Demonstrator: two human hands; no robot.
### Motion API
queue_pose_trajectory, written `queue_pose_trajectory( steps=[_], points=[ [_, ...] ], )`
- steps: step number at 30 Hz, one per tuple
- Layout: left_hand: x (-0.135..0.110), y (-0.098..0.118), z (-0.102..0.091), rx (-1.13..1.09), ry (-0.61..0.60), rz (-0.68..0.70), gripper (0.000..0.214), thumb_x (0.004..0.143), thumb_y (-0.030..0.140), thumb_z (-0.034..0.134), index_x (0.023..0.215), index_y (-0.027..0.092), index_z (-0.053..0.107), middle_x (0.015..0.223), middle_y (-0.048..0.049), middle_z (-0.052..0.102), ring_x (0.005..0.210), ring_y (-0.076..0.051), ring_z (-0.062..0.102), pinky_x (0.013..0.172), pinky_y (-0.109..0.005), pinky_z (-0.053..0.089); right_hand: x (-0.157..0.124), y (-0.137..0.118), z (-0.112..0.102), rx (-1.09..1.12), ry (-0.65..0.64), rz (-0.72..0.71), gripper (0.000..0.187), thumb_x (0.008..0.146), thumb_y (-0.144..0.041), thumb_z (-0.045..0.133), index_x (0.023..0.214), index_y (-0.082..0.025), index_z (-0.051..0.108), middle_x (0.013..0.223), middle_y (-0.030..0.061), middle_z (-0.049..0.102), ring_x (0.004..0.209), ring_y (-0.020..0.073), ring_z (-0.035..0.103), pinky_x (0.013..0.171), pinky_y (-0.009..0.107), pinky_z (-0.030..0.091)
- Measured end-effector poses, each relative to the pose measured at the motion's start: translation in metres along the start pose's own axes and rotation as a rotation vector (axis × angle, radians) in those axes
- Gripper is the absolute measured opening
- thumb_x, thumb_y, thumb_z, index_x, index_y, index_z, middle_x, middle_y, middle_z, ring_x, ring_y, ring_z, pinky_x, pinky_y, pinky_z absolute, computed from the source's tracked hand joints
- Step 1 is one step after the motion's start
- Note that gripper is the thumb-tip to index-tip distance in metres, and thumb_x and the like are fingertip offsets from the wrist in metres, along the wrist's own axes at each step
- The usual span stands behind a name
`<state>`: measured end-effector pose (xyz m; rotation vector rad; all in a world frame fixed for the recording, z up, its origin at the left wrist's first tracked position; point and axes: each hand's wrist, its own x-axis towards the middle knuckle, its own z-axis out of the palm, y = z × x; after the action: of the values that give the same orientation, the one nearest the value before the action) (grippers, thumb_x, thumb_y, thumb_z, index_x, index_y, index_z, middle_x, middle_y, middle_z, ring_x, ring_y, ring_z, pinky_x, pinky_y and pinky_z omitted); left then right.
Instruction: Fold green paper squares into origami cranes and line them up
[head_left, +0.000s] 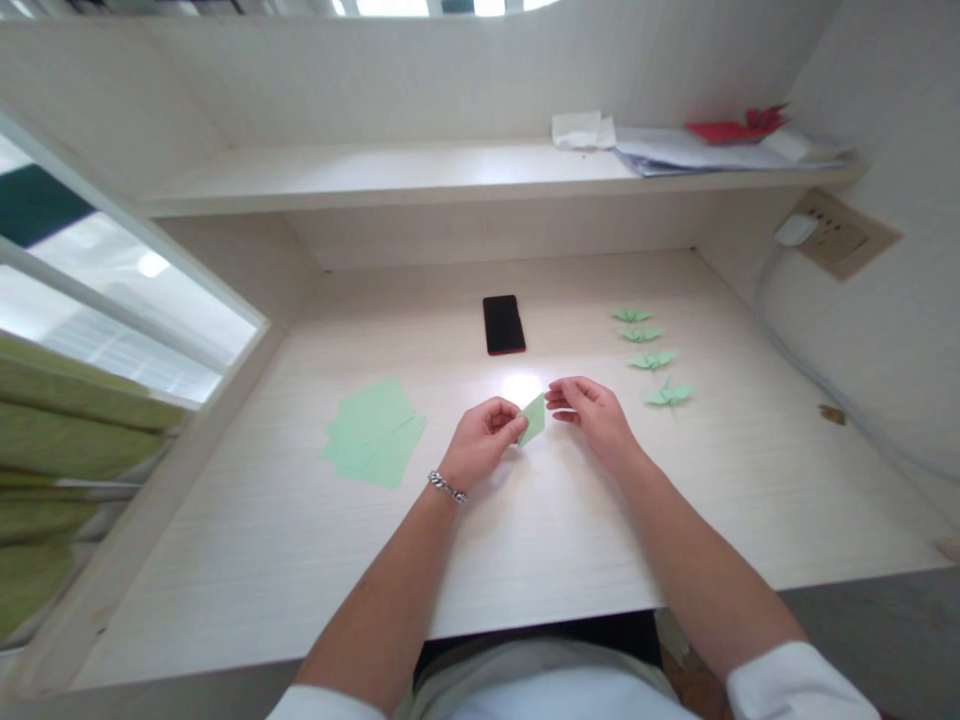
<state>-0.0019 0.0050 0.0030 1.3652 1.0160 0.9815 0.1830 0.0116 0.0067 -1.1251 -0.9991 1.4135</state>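
Note:
Between thumb and fingers, my left hand (484, 437) pinches a small folded piece of green paper (533, 419) by its left side, above the desk. A chain bracelet (447, 487) circles the left wrist. My right hand (591, 408) is just right of the paper, fingers slightly apart, with a narrow gap between fingertips and paper. Loose green paper sheets (375, 435) lie overlapped to the left of my hands. To the right, several folded green paper cranes stand in a column, the nearest crane (668, 395) lying closest to my right hand.
A black phone (504, 325) lies on the desk (555, 560) beyond my hands. The shelf (375, 170) above holds white papers (697, 150), a red item (724, 131) and a tissue (583, 131). A white cable (795, 360) runs from the wall socket (838, 235) at the right.

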Motion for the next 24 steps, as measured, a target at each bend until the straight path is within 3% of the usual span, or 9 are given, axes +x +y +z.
queue_pose_trajectory(
  steps=[3, 6, 13, 17, 24],
  points=[
    [0.0, -0.001, 0.0, 0.108, -0.021, 0.005, 0.021, 0.076, 0.034, 0.068, 0.08, 0.014, 0.062, 0.073, -0.002, 0.063, 0.064, -0.012, 0.058, 0.059, -0.023, 0.047, -0.002, -0.002, -0.001, -0.256, -0.109, -0.129, 0.031, 0.074, -0.045, 0.068, 0.087, -0.017, 0.069, 0.075, 0.0026, 0.066, 0.069, 0.0142, 0.06, 0.062, 0.025, 0.048],
    [-0.001, -0.001, 0.001, 0.169, -0.017, 0.018, 0.023, 0.076, 0.036, 0.068, 0.079, 0.014, 0.064, 0.073, -0.0037, 0.065, 0.066, -0.013, 0.059, 0.06, -0.025, 0.049, -0.005, -0.001, 0.002, -0.473, -0.187, -0.157, 0.025, 0.07, -0.038, 0.072, 0.082, -0.016, 0.071, 0.06, 0.0001, 0.062, 0.057, 0.0128, 0.056, 0.052, 0.023, 0.044],
    [-0.002, 0.003, 0.006, -0.099, 0.035, -0.087, 0.029, 0.069, 0.033, 0.075, 0.086, 0.012, 0.066, 0.082, -0.0066, 0.069, 0.073, -0.017, 0.066, 0.067, -0.033, 0.058, -0.005, 0.006, 0.006, -0.205, -0.114, -0.023, 0.027, 0.068, -0.038, 0.073, 0.081, -0.014, 0.069, 0.068, 0.0032, 0.067, 0.062, 0.0153, 0.063, 0.06, 0.029, 0.055],
    [-0.002, 0.006, 0.006, -0.089, 0.132, -0.077, 0.026, 0.065, 0.03, 0.078, 0.081, 0.012, 0.069, 0.075, -0.0052, 0.068, 0.066, -0.015, 0.064, 0.064, -0.031, 0.059, -0.006, 0.005, 0.006, -0.22, -0.126, -0.061, 0.021, 0.066, -0.033, 0.075, 0.073, -0.014, 0.068, 0.069, 0.0026, 0.066, 0.065, 0.0153, 0.063, 0.061, 0.03, 0.056],
    [-0.003, 0.012, 0.005, -0.12, 0.103, -0.075, 0.021, 0.064, 0.025, 0.077, 0.078, 0.013, 0.07, 0.072, -0.0039, 0.069, 0.064, -0.014, 0.064, 0.06, -0.029, 0.059, -0.007, 0.003, 0.008, -0.212, -0.133, -0.073, 0.019, 0.066, -0.027, 0.072, 0.08, -0.015, 0.072, 0.073, 0.003, 0.069, 0.065, 0.0158, 0.064, 0.059, 0.03, 0.057]
  ],
)
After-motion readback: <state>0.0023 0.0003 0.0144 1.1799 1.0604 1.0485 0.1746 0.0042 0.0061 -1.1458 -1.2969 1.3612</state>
